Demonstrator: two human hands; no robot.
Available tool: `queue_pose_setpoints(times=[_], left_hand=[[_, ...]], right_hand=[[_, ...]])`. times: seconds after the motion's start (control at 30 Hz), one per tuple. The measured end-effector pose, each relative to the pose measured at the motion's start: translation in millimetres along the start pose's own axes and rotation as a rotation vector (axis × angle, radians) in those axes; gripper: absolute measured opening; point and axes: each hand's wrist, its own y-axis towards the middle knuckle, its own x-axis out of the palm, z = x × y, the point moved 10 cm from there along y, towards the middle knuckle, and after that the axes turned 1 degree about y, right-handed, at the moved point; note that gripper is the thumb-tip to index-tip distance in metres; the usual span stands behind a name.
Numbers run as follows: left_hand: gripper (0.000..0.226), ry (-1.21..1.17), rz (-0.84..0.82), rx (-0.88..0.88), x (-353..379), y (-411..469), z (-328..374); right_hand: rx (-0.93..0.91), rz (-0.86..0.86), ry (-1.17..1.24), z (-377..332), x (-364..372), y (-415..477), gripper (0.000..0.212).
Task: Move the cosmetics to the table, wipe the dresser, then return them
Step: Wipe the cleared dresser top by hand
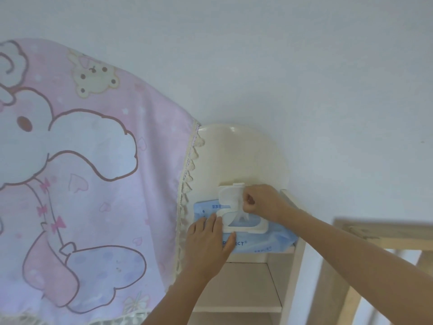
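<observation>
The pack [260, 246] lies on a high ledge of the dresser [239, 156], its lid [228, 193] flipped up. The left hand [206, 241] presses it down with straight fingers; the right hand [260, 202] pinches the wipe [240, 213] at the opening. It is best to pin the pack firmly and draw straight up, so one sheet comes free. No cosmetics show. The cloth [82, 160] hides whatever is behind it, and the shelves [243, 285] below are cut off.

pink cloth [93, 160] left, wooden rail [384, 233] right
</observation>
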Motion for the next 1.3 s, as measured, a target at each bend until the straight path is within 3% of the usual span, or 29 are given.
queue_pose_setpoints(times=[0.13,0.27,0.63,0.77,0.93,1.03,1.1,1.3], left_hand=[[0.053,0.009,0.005,-0.002,1,1,0],[0.053,0.001,-0.003,0.001,2,0,0],[0.054,-0.028,0.014,0.008,0,1,1],[0.053,-0.037,0.024,0.009,-2,1,0],[0.052,-0.057,-0.013,0.01,-2,0,1],[0.052,-0.089,-0.061,0.035,3,2,1],[0.051,-0.162,-0.064,0.031,1,2,-2],[0.069,-0.886,0.07,-0.001,-75,19,8]], right_hand=[[-0.008,0.04,0.042,-2,-19,-6,0.014],[0.0,0.081,0.056,0,-35,-12,0.012],[0.089,0.242,0.27,10,-86,-12,0.024],[0.184,0.39,0.382,26,-113,-14,0.012],[0.273,0.629,0.624,42,-155,-27,0.021],[0.236,0.557,0.581,27,-171,-25,0.016],[0.187,0.511,0.55,14,-180,-29,0.018],[0.073,0.563,0.545,-23,-215,-52,0.022]])
